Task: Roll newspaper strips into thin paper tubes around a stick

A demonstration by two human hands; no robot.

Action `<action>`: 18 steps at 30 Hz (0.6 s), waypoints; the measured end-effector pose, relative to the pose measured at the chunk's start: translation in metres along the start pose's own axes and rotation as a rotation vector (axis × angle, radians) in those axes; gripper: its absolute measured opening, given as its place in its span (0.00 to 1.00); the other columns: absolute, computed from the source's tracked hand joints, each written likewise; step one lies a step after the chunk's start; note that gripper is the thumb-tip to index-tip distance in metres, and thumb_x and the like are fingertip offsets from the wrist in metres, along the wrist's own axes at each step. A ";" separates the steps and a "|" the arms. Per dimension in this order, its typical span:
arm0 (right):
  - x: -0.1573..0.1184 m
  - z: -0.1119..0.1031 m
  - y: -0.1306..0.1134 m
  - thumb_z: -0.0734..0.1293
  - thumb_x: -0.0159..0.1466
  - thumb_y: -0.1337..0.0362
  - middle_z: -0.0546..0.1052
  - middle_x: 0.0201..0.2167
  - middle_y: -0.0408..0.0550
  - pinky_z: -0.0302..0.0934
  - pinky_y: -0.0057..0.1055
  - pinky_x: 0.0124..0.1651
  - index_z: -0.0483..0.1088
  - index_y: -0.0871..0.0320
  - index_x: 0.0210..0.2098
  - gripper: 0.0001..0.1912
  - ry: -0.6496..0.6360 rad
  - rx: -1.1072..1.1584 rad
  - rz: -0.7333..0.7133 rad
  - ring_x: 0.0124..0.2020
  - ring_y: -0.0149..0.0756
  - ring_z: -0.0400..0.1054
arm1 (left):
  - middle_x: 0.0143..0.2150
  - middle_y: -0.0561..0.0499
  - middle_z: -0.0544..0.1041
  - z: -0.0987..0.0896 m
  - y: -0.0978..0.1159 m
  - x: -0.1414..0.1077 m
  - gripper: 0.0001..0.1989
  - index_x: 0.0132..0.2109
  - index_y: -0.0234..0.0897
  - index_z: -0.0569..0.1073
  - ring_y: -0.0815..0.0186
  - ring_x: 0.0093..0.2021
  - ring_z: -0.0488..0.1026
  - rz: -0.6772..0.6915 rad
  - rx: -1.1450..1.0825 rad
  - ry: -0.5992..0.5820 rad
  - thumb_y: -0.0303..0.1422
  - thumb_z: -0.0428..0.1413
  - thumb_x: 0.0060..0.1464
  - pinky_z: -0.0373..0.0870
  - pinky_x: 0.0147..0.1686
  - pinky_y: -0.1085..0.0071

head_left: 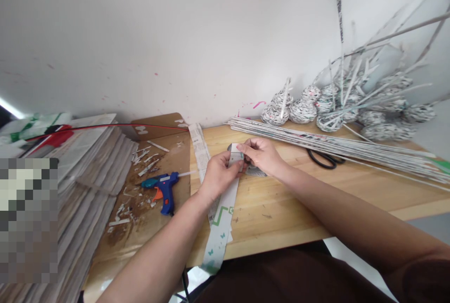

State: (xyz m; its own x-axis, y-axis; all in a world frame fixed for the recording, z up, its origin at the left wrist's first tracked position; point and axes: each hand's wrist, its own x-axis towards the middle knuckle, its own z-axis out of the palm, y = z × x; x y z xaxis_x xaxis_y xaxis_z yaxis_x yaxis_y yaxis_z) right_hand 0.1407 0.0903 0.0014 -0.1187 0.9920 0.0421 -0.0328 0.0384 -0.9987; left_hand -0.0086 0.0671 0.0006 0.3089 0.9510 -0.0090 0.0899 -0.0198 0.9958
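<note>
A long paper strip [228, 204] with green and teal butterfly prints runs from my hands down past the table's front edge. Its upper end is bent over, and my left hand [221, 172] pinches it with the thumb on top. From the right, my right hand [262, 153] grips the same end between thumb and fingers. Beneath the right hand lies a small greyish piece [257, 172], mostly hidden, whose kind I cannot make out. Beside the left hand, a printed newspaper strip [199, 146] lies on the wooden table [281, 209].
Left of my hands a blue glue gun [167, 190] rests on brown cardboard [140, 237] among paper scraps. A tall newspaper stack [105, 172] stands further left. Rolled paper sticks [316, 141] cover black scissor handles [325, 158]; several woven paper gourd shapes [303, 106] line the wall.
</note>
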 end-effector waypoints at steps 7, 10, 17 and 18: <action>0.000 0.004 0.008 0.73 0.52 0.46 0.68 0.14 0.37 0.59 0.25 0.14 0.60 0.56 0.21 0.24 -0.005 0.054 -0.033 0.13 0.29 0.64 | 0.30 0.49 0.77 0.002 0.004 -0.001 0.11 0.35 0.33 0.73 0.65 0.30 0.74 0.007 0.008 0.029 0.37 0.60 0.48 0.74 0.31 0.69; -0.002 0.006 0.011 0.73 0.52 0.47 0.67 0.14 0.37 0.61 0.26 0.16 0.60 0.56 0.21 0.23 -0.014 0.059 -0.049 0.14 0.30 0.65 | 0.29 0.50 0.77 0.004 0.003 -0.001 0.14 0.38 0.33 0.73 0.65 0.29 0.74 -0.006 -0.016 0.071 0.39 0.61 0.47 0.73 0.28 0.70; 0.000 0.000 0.006 0.73 0.54 0.51 0.71 0.19 0.38 0.63 0.26 0.20 0.68 0.57 0.31 0.18 -0.092 0.008 -0.068 0.17 0.29 0.67 | 0.30 0.49 0.77 0.000 0.000 0.001 0.14 0.35 0.32 0.75 0.66 0.30 0.73 0.004 0.008 0.075 0.41 0.59 0.50 0.73 0.30 0.71; 0.001 -0.003 0.005 0.72 0.55 0.52 0.72 0.21 0.39 0.63 0.26 0.22 0.70 0.57 0.33 0.16 -0.151 -0.031 -0.089 0.19 0.29 0.67 | 0.30 0.49 0.77 -0.001 0.000 0.001 0.15 0.35 0.32 0.75 0.66 0.30 0.73 -0.003 0.008 0.081 0.42 0.60 0.50 0.74 0.30 0.71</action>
State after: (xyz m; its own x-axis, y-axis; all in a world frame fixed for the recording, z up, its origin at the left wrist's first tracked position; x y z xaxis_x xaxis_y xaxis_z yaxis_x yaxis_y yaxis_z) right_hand 0.1433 0.0915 -0.0036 -0.2645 0.9553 0.1318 -0.0193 0.1314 -0.9911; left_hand -0.0091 0.0688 0.0008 0.2312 0.9729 -0.0044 0.0980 -0.0188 0.9950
